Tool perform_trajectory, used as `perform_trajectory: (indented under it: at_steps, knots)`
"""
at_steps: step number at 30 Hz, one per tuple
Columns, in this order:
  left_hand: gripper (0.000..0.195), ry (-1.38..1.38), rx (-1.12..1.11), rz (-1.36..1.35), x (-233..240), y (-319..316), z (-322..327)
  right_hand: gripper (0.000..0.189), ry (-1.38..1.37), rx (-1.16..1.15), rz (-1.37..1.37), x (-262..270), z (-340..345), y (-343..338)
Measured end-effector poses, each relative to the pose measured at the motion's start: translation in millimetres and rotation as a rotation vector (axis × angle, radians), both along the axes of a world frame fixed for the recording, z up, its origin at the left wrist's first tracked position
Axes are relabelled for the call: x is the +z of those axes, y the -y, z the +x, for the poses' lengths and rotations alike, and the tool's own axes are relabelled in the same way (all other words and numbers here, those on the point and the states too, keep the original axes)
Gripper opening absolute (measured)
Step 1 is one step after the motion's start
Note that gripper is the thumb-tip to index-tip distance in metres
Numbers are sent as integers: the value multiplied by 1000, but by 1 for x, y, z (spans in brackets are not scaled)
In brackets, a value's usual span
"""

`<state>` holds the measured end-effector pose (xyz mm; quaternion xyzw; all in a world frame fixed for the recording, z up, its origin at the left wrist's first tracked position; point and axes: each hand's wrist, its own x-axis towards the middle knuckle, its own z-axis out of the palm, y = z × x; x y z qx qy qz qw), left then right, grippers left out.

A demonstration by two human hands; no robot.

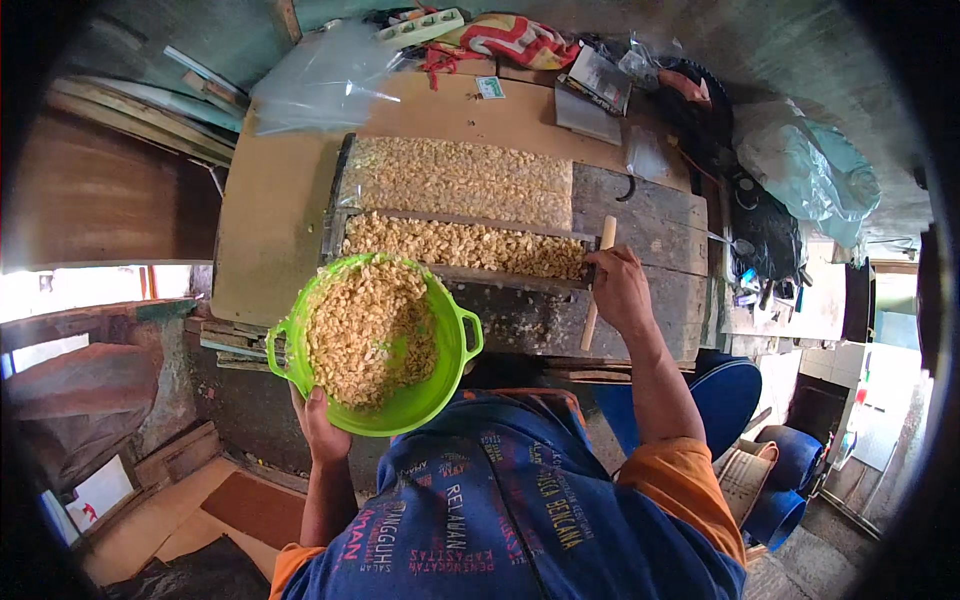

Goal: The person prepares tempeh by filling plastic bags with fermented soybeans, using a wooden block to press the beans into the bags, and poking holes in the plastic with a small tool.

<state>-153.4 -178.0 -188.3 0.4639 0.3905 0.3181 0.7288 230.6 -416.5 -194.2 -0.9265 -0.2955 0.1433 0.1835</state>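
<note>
My left hand (324, 427) holds a bright green plastic basin (450, 367) by its lower left side. The basin is tilted over the table's front edge and partly filled with pale split beans (360, 330), probably soybeans. My right hand (622, 289) is at the right end of a narrow wooden mould (517, 276), fingertips bent down at the beans (465, 244) in it. A wooden stick (609, 232) passes beneath that hand; whether the fingers grip it is hidden. Behind the mould lie flat slabs of beans in clear plastic (457, 176).
Clear plastic sheeting (322, 82) covers the table's (277, 225) back left corner. At the back are a power strip (420, 28), a patterned cloth (517, 41) and a box (598, 81). A dark curved handle (627, 189) lies right of the slabs. Blue drums (724, 401) stand at the lower right.
</note>
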Motion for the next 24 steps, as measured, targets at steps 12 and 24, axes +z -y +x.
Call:
perform_trajectory:
  at_steps: [12, 24]
  knots:
    - [68, 11, 28, 38, -2, -7, -10, 22, 78, 45, 112, 21, -27, -21]
    - [92, -19, 128, -21, 20, -20, -36, 37, -197, 872, 224, 39, -207, -192]
